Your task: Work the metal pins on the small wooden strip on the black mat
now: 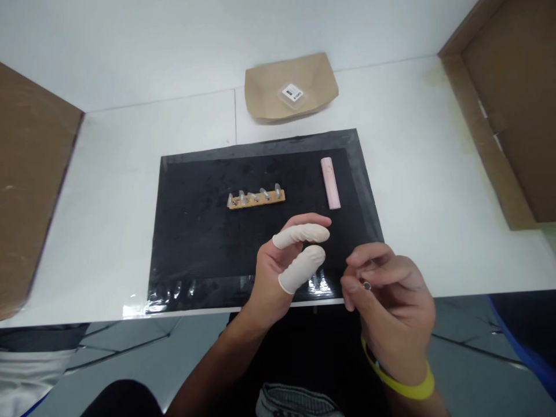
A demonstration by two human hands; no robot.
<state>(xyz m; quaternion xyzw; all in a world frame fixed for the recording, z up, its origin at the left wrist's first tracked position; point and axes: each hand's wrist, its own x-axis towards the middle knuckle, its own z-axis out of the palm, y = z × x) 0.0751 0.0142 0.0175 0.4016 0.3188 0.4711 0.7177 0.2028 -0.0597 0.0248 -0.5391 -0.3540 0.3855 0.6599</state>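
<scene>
A: From where I'm standing, the white surface stretches ahead of both grips. What's on it?

B: A black rectangular mat, glossy along its near edge, reaching forward from beneath the left grip. Well beyond the mat, ahead of the left grip, sits a shallow brown paper tray.

A: And the hands themselves?

B: The left hand has white rubbery covers on thumb and forefinger; that grip is parted, a gap between the two tips. The right hand faces it, just beside, fingertips pinched together, with a bright yellow wristband behind that grip.

A: I see a narrow tan strip too.

B: Yes, on the mat, ahead of the left grip and a little to its left, with five small clear pieces standing or leaning along it. A pale pink, flat-sided bar lies ahead of the right grip, slightly left.

A: Inside the tray?

B: A clear plastic case with a white label, farther ahead than the bar.

A: And the smallest?

B: A tiny silvery-rimmed round piece, held in the right grip; its full shape is hidden by the fingers.
</scene>
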